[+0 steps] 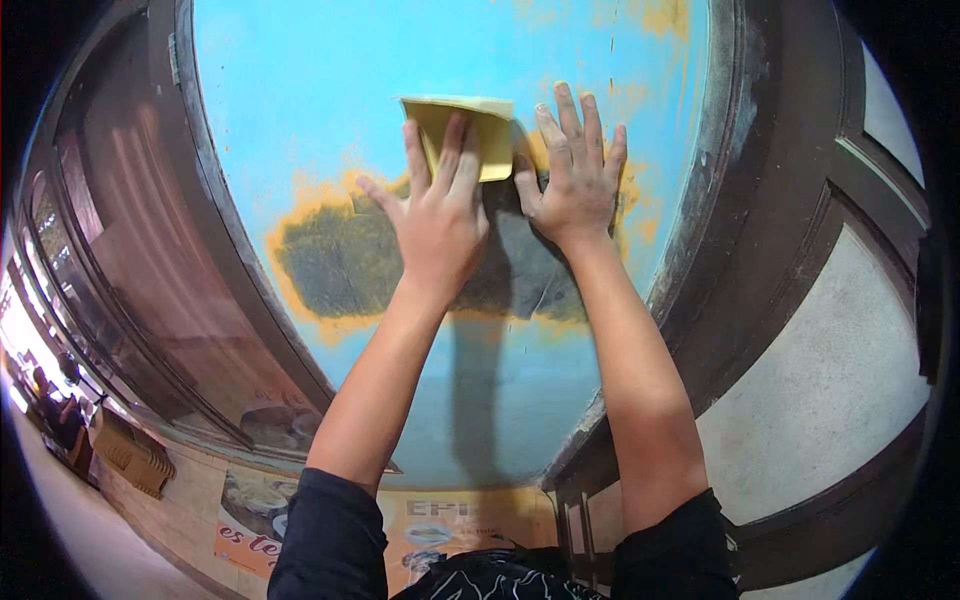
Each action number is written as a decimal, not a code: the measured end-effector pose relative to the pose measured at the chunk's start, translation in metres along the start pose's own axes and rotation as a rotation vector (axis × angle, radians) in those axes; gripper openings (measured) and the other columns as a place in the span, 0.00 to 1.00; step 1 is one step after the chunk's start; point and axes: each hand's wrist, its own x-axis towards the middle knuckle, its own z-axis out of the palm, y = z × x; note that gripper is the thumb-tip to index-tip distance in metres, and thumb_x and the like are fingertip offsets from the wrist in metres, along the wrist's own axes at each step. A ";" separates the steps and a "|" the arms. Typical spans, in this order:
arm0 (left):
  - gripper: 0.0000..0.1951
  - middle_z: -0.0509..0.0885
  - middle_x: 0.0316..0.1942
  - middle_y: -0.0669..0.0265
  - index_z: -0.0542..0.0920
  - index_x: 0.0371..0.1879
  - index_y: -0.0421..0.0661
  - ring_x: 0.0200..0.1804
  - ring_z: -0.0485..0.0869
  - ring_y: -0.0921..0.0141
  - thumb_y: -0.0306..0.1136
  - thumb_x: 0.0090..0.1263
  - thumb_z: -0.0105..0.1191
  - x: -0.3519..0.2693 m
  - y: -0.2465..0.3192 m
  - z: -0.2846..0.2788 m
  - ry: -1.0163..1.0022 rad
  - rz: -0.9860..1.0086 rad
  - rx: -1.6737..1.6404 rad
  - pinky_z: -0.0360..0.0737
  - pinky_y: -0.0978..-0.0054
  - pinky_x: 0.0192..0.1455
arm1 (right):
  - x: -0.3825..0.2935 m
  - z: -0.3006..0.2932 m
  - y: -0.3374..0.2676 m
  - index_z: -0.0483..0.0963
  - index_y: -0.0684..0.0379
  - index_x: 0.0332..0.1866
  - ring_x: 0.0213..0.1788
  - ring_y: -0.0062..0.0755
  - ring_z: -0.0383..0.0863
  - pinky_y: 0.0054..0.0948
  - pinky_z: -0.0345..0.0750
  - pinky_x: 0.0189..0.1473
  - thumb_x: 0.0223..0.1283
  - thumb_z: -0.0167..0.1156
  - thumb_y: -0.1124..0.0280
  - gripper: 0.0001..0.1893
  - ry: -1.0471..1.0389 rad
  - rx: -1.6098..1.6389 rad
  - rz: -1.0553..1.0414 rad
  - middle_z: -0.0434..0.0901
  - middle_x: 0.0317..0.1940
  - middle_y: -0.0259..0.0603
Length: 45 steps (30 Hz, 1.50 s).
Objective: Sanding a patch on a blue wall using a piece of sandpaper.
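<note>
My left hand (442, 202) presses a folded yellow sheet, apparently sandpaper (496, 150), against a light blue painted panel (337, 82). Its fingers are spread over the sheet, the thumb out to the left. To the right, my right hand (577, 180) lies flat on the same panel with fingers apart and pale dust on the fingertips. Both hands are at the upper edge of a dark grey patch (337, 262) ringed by orange-brown, where the blue coat is absent. The sheet's underside is hidden.
Dark wooden frames (720, 172) border the panel, with a glazed part (172, 247) at left and pale panels (817, 375) at right. Printed banners (480, 517) hang below. Stacked brown chairs or similar items (131, 457) and a person (64, 420) appear far left.
</note>
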 end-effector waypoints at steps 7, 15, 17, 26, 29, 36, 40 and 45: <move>0.30 0.64 0.83 0.77 0.74 0.73 0.55 0.86 0.54 0.54 0.27 0.67 0.52 0.017 -0.028 -0.037 0.084 -0.052 0.039 0.39 0.06 0.65 | 0.005 -0.017 -0.017 0.72 0.47 0.71 0.82 0.44 0.61 0.65 0.49 0.79 0.64 0.62 0.52 0.30 0.035 -0.019 -0.009 0.66 0.81 0.35; 0.30 0.62 0.84 0.75 0.75 0.72 0.52 0.87 0.49 0.51 0.27 0.67 0.53 -0.041 -0.032 -0.050 -0.056 -0.035 0.100 0.38 0.05 0.63 | 0.005 -0.034 -0.026 0.68 0.46 0.74 0.84 0.47 0.57 0.64 0.45 0.81 0.68 0.60 0.53 0.30 -0.006 -0.023 -0.010 0.61 0.83 0.35; 0.28 0.62 0.84 0.75 0.77 0.70 0.52 0.87 0.50 0.51 0.27 0.68 0.53 -0.050 -0.023 -0.053 -0.026 -0.005 0.050 0.38 0.05 0.63 | 0.006 -0.040 -0.033 0.69 0.46 0.75 0.85 0.46 0.57 0.64 0.45 0.81 0.68 0.60 0.52 0.30 0.004 -0.018 -0.007 0.61 0.83 0.34; 0.30 0.62 0.84 0.76 0.75 0.73 0.53 0.87 0.50 0.54 0.28 0.67 0.53 -0.016 -0.048 -0.093 -0.005 -0.023 0.088 0.41 0.05 0.64 | 0.014 -0.061 -0.055 0.70 0.46 0.73 0.85 0.46 0.57 0.64 0.44 0.81 0.69 0.60 0.53 0.28 -0.001 -0.006 -0.010 0.62 0.83 0.34; 0.32 0.62 0.84 0.76 0.73 0.75 0.55 0.87 0.50 0.54 0.27 0.67 0.52 -0.019 -0.064 -0.099 0.046 -0.079 0.111 0.42 0.05 0.64 | 0.014 -0.059 -0.057 0.70 0.46 0.73 0.85 0.45 0.57 0.64 0.44 0.81 0.70 0.59 0.52 0.28 0.002 -0.013 -0.012 0.62 0.83 0.34; 0.24 0.63 0.83 0.75 0.79 0.66 0.51 0.87 0.50 0.52 0.27 0.68 0.52 -0.054 -0.032 -0.100 -0.049 0.001 0.097 0.39 0.04 0.63 | 0.013 -0.070 -0.064 0.69 0.46 0.73 0.85 0.46 0.56 0.64 0.45 0.81 0.69 0.59 0.53 0.29 0.001 -0.011 -0.012 0.61 0.83 0.34; 0.24 0.63 0.84 0.76 0.79 0.66 0.51 0.87 0.50 0.52 0.29 0.69 0.52 -0.042 -0.017 -0.106 -0.004 -0.023 0.046 0.39 0.04 0.63 | 0.015 -0.075 -0.071 0.72 0.47 0.71 0.83 0.45 0.59 0.66 0.49 0.79 0.64 0.61 0.53 0.30 0.025 -0.013 -0.025 0.64 0.82 0.35; 0.30 0.62 0.84 0.77 0.72 0.76 0.54 0.87 0.50 0.53 0.29 0.71 0.51 -0.018 -0.044 -0.120 0.058 -0.086 0.061 0.39 0.06 0.65 | 0.015 -0.078 -0.073 0.73 0.47 0.69 0.81 0.44 0.62 0.67 0.53 0.78 0.63 0.62 0.53 0.29 0.062 -0.022 -0.037 0.66 0.80 0.34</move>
